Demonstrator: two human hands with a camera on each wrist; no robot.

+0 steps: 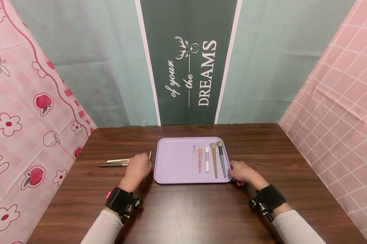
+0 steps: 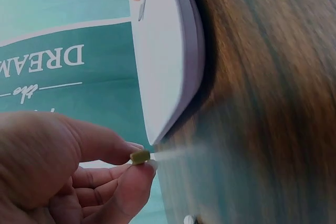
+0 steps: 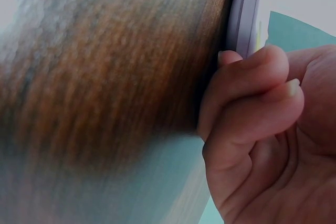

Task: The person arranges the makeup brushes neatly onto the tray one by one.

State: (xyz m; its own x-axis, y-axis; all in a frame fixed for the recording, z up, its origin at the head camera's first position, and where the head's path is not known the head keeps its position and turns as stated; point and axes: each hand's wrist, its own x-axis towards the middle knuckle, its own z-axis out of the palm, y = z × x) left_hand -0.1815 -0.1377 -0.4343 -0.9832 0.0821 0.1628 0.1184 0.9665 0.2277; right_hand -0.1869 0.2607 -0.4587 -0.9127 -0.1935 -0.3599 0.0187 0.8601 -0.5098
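Near the tray's left edge, my left hand pinches a slim makeup brush between thumb and fingertip. The left wrist view shows the brush's gold-coloured part, the rest blurred. My right hand grips the lower right rim of the lilac tray, its fingers curled at the edge. On the tray's right half several makeup brushes lie side by side: a thin pale one, a coral one, a white one, an olive one and a green one.
Left of my left hand, more brushes lie on the wooden table, among them a dark-handled one and a pale one; my hand partly hides them. A green printed curtain hangs behind, with pink cloths at the sides.
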